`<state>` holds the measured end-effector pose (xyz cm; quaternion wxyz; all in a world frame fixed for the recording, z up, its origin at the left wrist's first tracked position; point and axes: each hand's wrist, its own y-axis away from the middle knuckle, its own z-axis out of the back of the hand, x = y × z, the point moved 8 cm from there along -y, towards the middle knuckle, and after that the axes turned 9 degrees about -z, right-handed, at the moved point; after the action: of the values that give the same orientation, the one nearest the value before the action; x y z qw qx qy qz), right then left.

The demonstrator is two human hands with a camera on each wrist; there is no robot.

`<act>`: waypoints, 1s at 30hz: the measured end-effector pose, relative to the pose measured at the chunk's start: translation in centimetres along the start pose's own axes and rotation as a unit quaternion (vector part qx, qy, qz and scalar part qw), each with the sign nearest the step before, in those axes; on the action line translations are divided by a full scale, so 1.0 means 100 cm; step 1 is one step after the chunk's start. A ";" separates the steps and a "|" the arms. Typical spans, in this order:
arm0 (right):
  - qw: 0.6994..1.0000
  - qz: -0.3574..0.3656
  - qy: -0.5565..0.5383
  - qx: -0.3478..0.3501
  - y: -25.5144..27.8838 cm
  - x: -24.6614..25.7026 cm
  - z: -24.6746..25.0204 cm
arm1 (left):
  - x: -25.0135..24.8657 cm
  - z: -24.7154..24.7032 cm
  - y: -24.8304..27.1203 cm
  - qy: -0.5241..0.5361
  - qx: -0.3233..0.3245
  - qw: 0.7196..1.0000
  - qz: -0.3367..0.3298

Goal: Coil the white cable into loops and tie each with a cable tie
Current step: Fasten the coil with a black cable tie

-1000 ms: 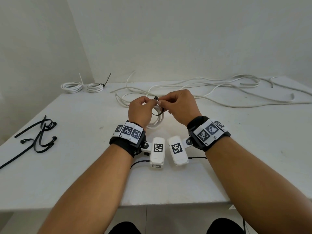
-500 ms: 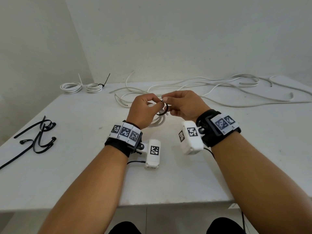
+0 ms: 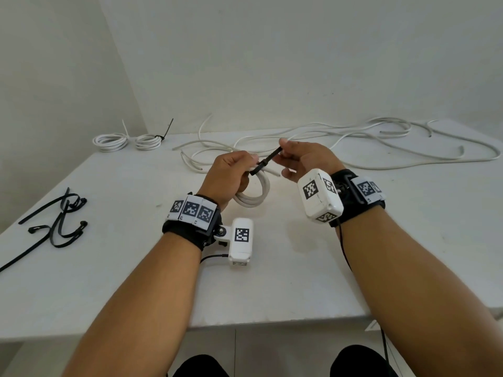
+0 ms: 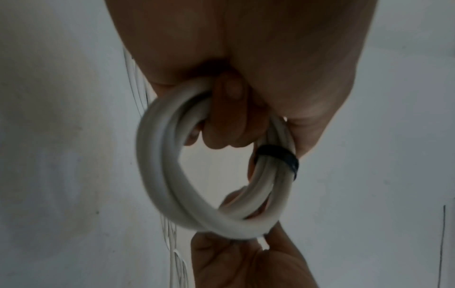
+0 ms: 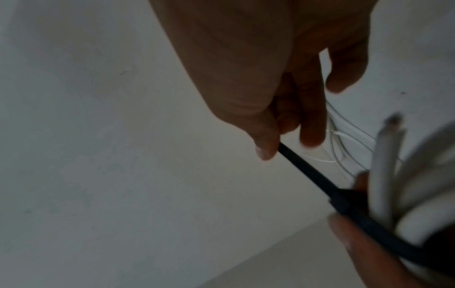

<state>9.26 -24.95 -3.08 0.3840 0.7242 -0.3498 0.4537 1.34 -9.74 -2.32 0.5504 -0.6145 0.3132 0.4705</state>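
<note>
My left hand (image 3: 231, 172) grips a small coil of white cable (image 3: 254, 195) above the table, fingers curled through the loops (image 4: 172, 175). A black cable tie (image 3: 268, 160) wraps the coil as a tight band (image 4: 280, 155). My right hand (image 3: 296, 156) pinches the tie's free tail (image 5: 315, 175) between thumb and fingers, and the tail runs straight and taut up to the right. In the right wrist view a cut cable end (image 5: 391, 124) sticks out beside the tie's head.
Loose white cable (image 3: 381, 137) sprawls across the back of the white table (image 3: 136, 281). Two tied coils (image 3: 125, 140) lie at the back left corner. Several spare black cable ties (image 3: 60, 221) lie at the left edge. Walls stand close behind and left.
My right hand has drawn the tie's tail out to the right and up, so the open black loop has closed into a tight band round the coil. The left hand kept hold.
</note>
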 end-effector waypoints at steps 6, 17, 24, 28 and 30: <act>0.996 0.019 -0.090 -0.016 0.000 0.000 -0.007 | 0.004 -0.010 0.003 0.067 -0.016 0.997 0.030; 0.994 0.024 0.099 -0.036 0.006 -0.008 -0.018 | 0.014 -0.012 0.008 0.071 -0.023 0.995 0.071; 0.996 0.024 0.079 -0.035 0.011 -0.004 -0.015 | 0.009 -0.027 0.015 0.067 0.069 0.994 0.051; 0.993 0.027 0.107 -0.041 0.006 -0.004 -0.014 | 0.014 -0.024 0.013 0.028 0.034 0.997 0.057; 0.992 0.029 0.112 -0.050 0.005 -0.003 -0.012 | 0.017 -0.025 0.013 0.021 0.039 0.997 0.061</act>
<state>8.26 -24.06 -2.86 0.4432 0.6382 -0.3475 0.5248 1.38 -12.23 -4.47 0.5378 -0.5820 0.3800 0.4771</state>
